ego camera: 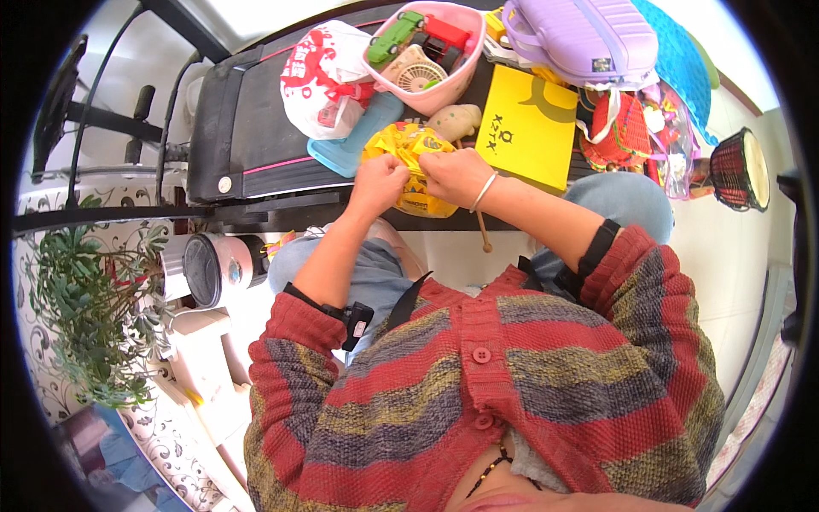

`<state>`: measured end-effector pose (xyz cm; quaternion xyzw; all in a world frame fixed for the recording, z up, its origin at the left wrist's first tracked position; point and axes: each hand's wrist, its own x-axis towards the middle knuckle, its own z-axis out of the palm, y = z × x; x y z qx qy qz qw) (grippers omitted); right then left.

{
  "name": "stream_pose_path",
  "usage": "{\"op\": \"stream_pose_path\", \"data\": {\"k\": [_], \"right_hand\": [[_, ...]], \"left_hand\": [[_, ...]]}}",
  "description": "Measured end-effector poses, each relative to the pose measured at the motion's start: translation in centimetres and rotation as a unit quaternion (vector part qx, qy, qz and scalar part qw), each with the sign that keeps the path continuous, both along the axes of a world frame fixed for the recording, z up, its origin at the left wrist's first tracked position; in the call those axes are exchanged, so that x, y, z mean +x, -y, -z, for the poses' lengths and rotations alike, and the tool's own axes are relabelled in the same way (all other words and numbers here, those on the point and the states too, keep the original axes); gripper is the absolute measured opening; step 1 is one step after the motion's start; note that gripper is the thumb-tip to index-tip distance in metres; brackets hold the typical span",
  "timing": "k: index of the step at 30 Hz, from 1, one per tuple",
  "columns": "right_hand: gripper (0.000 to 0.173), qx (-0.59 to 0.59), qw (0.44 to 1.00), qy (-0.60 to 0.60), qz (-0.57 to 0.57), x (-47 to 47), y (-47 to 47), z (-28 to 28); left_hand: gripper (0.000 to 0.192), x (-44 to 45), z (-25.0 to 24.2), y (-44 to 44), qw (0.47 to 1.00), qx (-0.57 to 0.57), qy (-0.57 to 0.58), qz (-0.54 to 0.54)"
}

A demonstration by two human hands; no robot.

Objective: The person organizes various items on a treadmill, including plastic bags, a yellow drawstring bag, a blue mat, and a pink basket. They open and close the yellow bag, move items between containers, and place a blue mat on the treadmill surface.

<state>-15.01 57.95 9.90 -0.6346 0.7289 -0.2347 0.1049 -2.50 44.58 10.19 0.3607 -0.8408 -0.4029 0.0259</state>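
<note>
A yellow printed plastic bag [425, 200] rests at the near edge of the black treadmill deck. My left hand [382, 181] pinches its gathered top from the left, fingers closed. From the right, my right hand [455, 171], with a pale bangle at the wrist, grips the same bag close by; the two hands are slightly apart. What the bag holds cannot be made out. Behind it lie a light blue plastic lid [349, 146] and a pale spotted soft toy [455, 121]. A thin wooden stick with a round tip [484, 232] pokes out beside my right wrist.
Around the bag stand a white-and-red plastic bag [313, 96], a pink basin [441, 96] of toy vehicles and a small fan, a yellow box [528, 121], a lilac case [588, 38] and a red woven basket [617, 131]. A drum [736, 169] is at right, a potted plant [96, 288] at left.
</note>
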Motion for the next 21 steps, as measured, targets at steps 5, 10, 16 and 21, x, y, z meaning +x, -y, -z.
{"op": "stream_pose_path", "data": {"k": [5,10,16,21], "right_hand": [[0.014,-0.056,0.996,-0.062,-0.013,0.1,-0.4,0.2],[0.015,-0.002,0.998,-0.067,-0.019,-0.6,-0.4,0.0],[0.010,-0.017,0.999,0.031,0.002,-1.7,-0.4,-1.2],[0.013,-0.050,0.998,-0.025,0.014,-0.8,-0.6,-1.1]], "left_hand": [[0.022,0.1,0.3,-0.5,0.996,0.063,-0.068,0.017],[0.022,0.5,0.1,-0.7,0.999,0.008,-0.028,0.019],[0.024,0.3,0.0,-0.1,0.999,0.023,-0.028,-0.033],[0.024,0.0,0.2,0.1,0.986,0.150,-0.039,-0.062]]}}
